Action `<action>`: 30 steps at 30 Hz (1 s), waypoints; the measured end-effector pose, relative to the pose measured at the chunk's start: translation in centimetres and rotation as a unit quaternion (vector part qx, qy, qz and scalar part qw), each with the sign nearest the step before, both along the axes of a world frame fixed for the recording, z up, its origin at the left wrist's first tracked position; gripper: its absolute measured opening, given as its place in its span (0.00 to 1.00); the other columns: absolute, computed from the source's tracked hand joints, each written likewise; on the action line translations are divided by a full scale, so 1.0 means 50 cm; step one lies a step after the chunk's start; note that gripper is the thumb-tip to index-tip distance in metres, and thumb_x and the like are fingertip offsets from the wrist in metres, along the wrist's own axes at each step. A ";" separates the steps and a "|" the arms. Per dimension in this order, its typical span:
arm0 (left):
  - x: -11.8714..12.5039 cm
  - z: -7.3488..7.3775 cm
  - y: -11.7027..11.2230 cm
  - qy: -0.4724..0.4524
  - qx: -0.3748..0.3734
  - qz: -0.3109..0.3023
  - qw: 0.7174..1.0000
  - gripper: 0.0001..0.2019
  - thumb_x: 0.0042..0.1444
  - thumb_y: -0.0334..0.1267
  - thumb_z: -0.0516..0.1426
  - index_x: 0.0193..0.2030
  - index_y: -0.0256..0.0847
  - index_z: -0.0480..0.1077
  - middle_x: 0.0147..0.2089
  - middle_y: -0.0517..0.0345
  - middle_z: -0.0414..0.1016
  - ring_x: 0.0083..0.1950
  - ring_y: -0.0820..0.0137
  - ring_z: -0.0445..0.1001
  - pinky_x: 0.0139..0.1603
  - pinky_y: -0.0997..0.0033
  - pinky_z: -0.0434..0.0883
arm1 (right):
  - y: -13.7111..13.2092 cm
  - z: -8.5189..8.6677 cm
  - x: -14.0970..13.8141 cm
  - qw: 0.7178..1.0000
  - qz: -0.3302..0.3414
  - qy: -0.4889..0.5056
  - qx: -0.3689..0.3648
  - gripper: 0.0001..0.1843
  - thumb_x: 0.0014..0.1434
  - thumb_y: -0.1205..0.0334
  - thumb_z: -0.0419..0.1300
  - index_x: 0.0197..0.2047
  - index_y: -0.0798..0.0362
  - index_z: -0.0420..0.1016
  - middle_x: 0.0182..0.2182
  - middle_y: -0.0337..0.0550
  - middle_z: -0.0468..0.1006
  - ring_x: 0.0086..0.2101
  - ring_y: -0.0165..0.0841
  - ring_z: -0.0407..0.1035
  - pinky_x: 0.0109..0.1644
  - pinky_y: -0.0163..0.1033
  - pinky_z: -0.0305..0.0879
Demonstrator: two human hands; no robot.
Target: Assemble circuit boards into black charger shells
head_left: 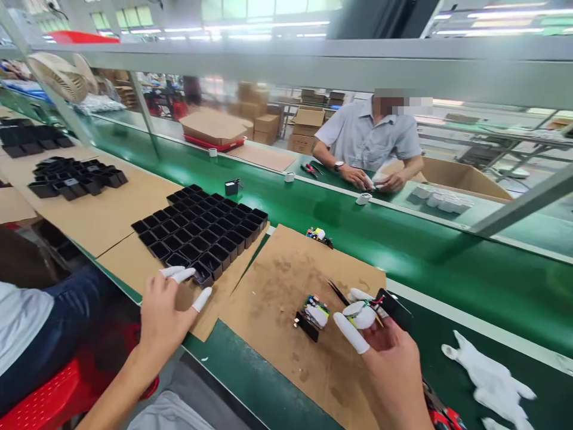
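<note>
My left hand [166,304] wears white finger cots and reaches to the near corner of a block of several small black open cases [201,234]; its fingertips touch the nearest case, with the fingers apart. My right hand [380,343], also in finger cots, pinches a small black case with a wired part and a pair of tweezers [358,304] over a brown cardboard sheet [286,280]. A small circuit assembly with coloured parts [313,315] lies on the cardboard just left of that hand.
A green conveyor belt [403,251] runs across. A person in a grey shirt [371,140] works on white parts opposite. More black cases [76,178] lie far left. A white glove [487,376] lies at right, a red stool [54,394] and another person's leg at left.
</note>
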State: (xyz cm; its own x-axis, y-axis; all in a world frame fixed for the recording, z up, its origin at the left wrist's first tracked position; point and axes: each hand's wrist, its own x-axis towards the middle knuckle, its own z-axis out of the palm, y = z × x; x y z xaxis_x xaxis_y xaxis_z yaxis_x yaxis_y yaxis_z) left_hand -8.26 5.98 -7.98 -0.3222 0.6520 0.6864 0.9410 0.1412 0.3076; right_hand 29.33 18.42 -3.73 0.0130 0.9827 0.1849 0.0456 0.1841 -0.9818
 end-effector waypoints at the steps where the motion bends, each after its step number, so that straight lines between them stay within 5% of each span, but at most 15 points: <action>1: 0.001 -0.005 -0.001 -0.001 -0.029 -0.007 1.000 0.17 0.70 0.50 0.67 0.61 0.49 0.77 0.60 0.42 0.75 0.60 0.44 0.74 0.59 0.40 0.76 | 0.000 -0.002 0.000 1.000 0.004 -0.001 0.000 0.36 0.44 0.47 0.89 0.54 0.48 0.88 0.44 0.49 0.90 0.46 0.48 0.86 0.57 0.53 0.87; 5: 0.014 -0.007 -0.006 -0.011 -0.078 -0.026 0.997 0.07 0.75 0.43 0.62 0.51 0.48 0.82 0.67 0.41 0.73 0.72 0.37 0.66 0.67 0.29 0.69 | -0.008 -0.002 -0.011 1.000 0.004 -0.013 -0.008 0.32 0.46 0.43 0.88 0.49 0.48 0.88 0.48 0.51 0.91 0.50 0.50 0.86 0.59 0.54 0.87; 9: 0.030 0.000 -0.028 -0.036 -0.003 -0.067 0.997 0.04 0.75 0.35 0.62 0.47 0.47 0.80 0.63 0.45 0.77 0.76 0.36 0.64 0.71 0.23 0.63 | -0.014 0.004 -0.023 1.000 0.009 0.011 0.001 0.34 0.48 0.43 0.87 0.53 0.47 0.84 0.47 0.50 0.90 0.48 0.46 0.87 0.58 0.52 0.86; 14: 0.080 0.047 -0.043 -0.156 0.030 -0.260 0.953 0.09 0.73 0.29 0.63 0.52 0.49 0.78 0.65 0.50 0.72 0.66 0.56 0.77 0.66 0.51 0.77 | -0.015 0.009 -0.021 0.999 0.030 0.034 0.009 0.31 0.51 0.44 0.86 0.51 0.47 0.83 0.46 0.49 0.90 0.46 0.44 0.86 0.57 0.50 0.85; 17: 0.117 0.087 0.003 -0.199 -0.055 -0.413 0.887 0.07 0.76 0.31 0.60 0.54 0.48 0.77 0.66 0.49 0.70 0.63 0.62 0.79 0.68 0.58 0.79 | -0.025 0.012 -0.019 0.999 0.031 0.041 0.007 0.30 0.50 0.48 0.88 0.50 0.47 0.83 0.44 0.47 0.89 0.45 0.43 0.85 0.57 0.50 0.84; 21: 0.155 0.104 0.124 -0.171 -0.121 -0.519 0.829 0.03 0.75 0.33 0.62 0.49 0.45 0.77 0.61 0.48 0.71 0.61 0.61 0.80 0.68 0.56 0.79 | -0.044 0.020 -0.025 0.997 0.050 0.066 0.004 0.31 0.46 0.52 0.89 0.51 0.46 0.84 0.40 0.42 0.87 0.41 0.40 0.83 0.54 0.47 0.83; 25: 0.184 0.066 0.221 -0.212 -0.154 -0.539 0.800 0.16 0.66 0.36 0.69 0.59 0.47 0.75 0.59 0.49 0.73 0.62 0.57 0.79 0.66 0.52 0.81 | -0.057 0.037 -0.028 0.990 0.097 0.105 -0.015 0.30 0.55 0.34 0.81 0.48 0.48 0.86 0.35 0.43 0.85 0.34 0.39 0.79 0.43 0.48 0.83; 28: 0.196 0.033 0.238 -0.251 -0.155 -0.535 0.792 0.34 0.61 0.39 0.72 0.71 0.47 0.66 0.61 0.48 0.72 0.59 0.57 0.81 0.63 0.51 0.84 | -0.062 0.050 -0.022 0.985 0.119 0.122 -0.036 0.32 0.57 0.31 0.78 0.51 0.48 0.87 0.38 0.46 0.85 0.34 0.39 0.78 0.42 0.48 0.82; 30: 0.198 0.023 0.233 -0.263 -0.165 -0.532 0.788 0.35 0.60 0.39 0.72 0.71 0.47 0.65 0.60 0.49 0.73 0.59 0.57 0.82 0.64 0.51 0.84 | -0.063 0.055 -0.018 0.983 0.122 0.128 -0.044 0.30 0.58 0.32 0.78 0.51 0.47 0.87 0.39 0.45 0.84 0.33 0.38 0.77 0.39 0.46 0.80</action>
State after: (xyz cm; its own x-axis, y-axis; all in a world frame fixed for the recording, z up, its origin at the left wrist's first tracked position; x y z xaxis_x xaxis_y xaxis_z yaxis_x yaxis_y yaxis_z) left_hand 1.62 17.64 -6.81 0.3439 0.8599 0.3773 0.3353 -0.4878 0.8060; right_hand 28.42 15.28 -0.99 -0.1892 0.9745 0.1206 -0.2396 0.0733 -0.9681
